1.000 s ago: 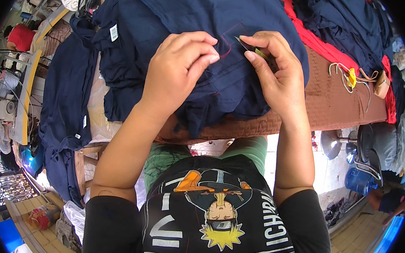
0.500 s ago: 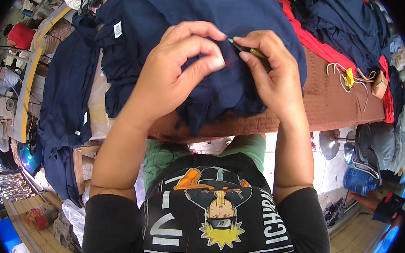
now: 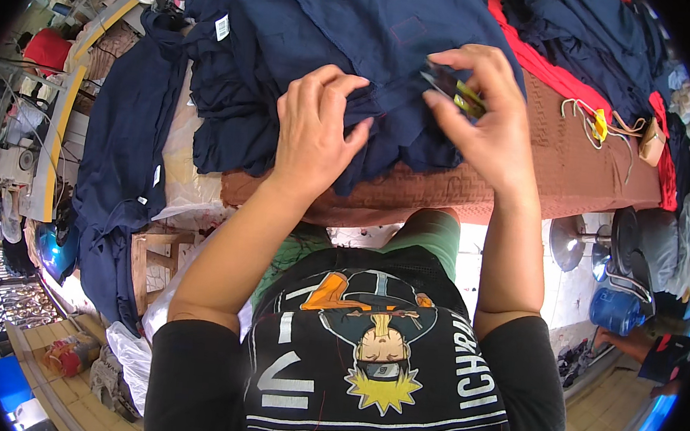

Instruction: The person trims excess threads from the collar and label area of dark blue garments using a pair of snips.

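Note:
A navy blue garment (image 3: 320, 19) lies spread and bunched over the brown-covered table in front of me. My left hand (image 3: 319, 128) has hold of a fold at its near edge, with the cloth between thumb and fingers. In my right hand (image 3: 490, 117) is a small pair of thread snips (image 3: 464, 97) with yellow-green and dark parts. Their dark blades point up and left, just above the cloth. A faint red stitched rectangle shows on the fabric beyond the snips.
More navy garments (image 3: 128, 134) hang at the left, and others (image 3: 594, 41) are heaped at the far right by red cloth (image 3: 529, 44). Cords with a yellow piece (image 3: 600, 124) lie on the brown cover (image 3: 563, 168). A blue water jug (image 3: 617, 310) stands lower right, beside another person's arm.
My hands have moved apart. The left has come down onto the cloth's near fold, while the right has drawn right with the snips, which show more fully. The view has shifted slightly.

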Available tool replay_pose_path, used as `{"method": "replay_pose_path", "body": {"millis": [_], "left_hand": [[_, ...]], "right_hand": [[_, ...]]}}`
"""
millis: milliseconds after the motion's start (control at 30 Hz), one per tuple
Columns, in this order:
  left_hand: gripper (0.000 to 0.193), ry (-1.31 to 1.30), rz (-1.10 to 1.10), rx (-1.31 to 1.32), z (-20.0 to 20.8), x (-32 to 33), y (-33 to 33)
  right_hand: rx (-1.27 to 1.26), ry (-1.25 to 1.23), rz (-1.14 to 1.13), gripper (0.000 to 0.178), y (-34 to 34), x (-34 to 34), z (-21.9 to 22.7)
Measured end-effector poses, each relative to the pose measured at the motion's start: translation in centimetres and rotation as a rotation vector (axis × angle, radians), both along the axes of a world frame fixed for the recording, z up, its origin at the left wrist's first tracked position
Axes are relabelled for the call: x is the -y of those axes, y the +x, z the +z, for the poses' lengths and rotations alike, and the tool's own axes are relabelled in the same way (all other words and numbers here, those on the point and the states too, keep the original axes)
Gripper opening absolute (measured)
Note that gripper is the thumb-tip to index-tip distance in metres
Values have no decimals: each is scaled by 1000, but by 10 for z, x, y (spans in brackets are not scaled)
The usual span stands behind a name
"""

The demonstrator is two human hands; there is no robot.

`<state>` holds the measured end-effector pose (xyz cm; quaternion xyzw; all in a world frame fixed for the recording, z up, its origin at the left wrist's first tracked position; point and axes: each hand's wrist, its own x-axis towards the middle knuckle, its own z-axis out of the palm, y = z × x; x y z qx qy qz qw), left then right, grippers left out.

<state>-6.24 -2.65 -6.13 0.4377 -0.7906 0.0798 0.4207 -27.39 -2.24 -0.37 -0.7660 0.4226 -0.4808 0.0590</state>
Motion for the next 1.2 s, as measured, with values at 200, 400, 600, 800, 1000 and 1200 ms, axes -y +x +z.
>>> {"method": "replay_pose_path", "body": {"millis": [200,400,600,800,1000,1200], "left_hand": [[32,86,-140,-562,25,7,24],[21,375,-324,-1082,68,-2,65],[24,379,-337,-1069,68,10,72],[21,204,32,-628,7,75,94],[16,16,-151,-390,72,51,61],[15,1,-96,-233,53,76,28]], "right_hand": [[-189,-58,-219,49,-1,19,-3],[73,187,86,19,-25,51,3],[485,157,128,17,-57,63,74],[-396,103,-546,44,-31,148,45],[-44,-51,-270,34,-2,99,59],[12,137,187,23,50,66,28]]}}
